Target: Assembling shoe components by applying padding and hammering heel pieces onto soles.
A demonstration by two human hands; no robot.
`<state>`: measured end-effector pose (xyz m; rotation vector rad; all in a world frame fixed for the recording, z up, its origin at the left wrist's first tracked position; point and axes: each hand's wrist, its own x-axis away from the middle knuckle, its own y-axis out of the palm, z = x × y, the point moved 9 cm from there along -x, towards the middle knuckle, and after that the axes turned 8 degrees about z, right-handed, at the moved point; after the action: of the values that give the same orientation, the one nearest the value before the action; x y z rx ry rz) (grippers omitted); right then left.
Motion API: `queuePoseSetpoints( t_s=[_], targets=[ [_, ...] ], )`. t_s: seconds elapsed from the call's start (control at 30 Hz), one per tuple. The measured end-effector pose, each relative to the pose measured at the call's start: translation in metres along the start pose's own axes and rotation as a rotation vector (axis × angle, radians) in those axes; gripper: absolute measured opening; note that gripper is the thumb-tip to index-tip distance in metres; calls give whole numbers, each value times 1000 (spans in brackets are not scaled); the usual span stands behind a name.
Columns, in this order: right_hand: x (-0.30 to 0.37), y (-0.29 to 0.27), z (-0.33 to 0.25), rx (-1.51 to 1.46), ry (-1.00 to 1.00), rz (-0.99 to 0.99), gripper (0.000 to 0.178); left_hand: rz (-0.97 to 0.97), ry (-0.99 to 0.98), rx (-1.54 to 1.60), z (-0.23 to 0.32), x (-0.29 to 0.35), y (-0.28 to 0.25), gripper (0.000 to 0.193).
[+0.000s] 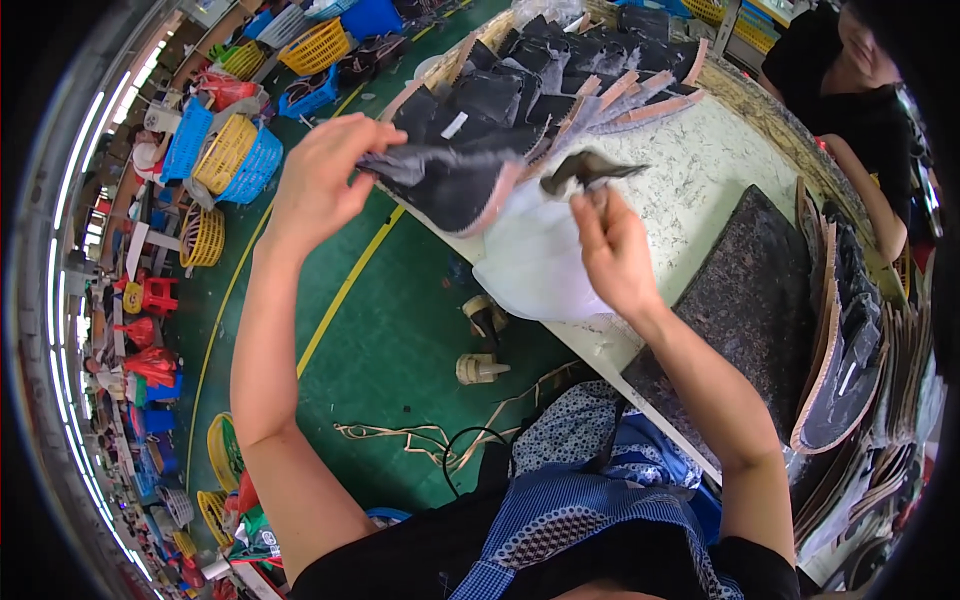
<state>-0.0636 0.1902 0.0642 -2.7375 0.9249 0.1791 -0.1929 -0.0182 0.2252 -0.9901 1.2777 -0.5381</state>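
My left hand (325,180) is raised at the table's far left edge, its fingers closed on the grey edge of a black piece (450,195) with a pinkish rim, which looks like a shoe upper. Over the table my right hand (618,250) pinches a small, thin dark scrap (585,170), blurred, so its kind is unclear. Beneath it a whitish, translucent sheet (540,265) lies at the table edge, partly hanging over. A pile of similar black pieces (560,65) with pinkish edges covers the far end of the table.
A dark, speckled slab (745,290) lies on the pale table (690,150). More black pieces (850,330) are stacked at the right. Another person (840,90) is at the far right. Yellow baskets (315,45) stand beyond the green floor (350,390), where cream strips (430,435) lie.
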Motion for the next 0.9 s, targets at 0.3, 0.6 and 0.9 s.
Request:
queuePoseSetpoints(
  t_s=[0.3,0.6,0.9],
  targets=[
    [-60,80,-9,438,-156,-274,35,-60,212,-110,57,-4,-12,45],
    [-48,34,-24,227,-61,-244,41,331,-391,485,65,28,-104,63],
    [143,-151,-14,-965,819,-48,66,-758,-848,1655,210,2,108,66]
  ],
)
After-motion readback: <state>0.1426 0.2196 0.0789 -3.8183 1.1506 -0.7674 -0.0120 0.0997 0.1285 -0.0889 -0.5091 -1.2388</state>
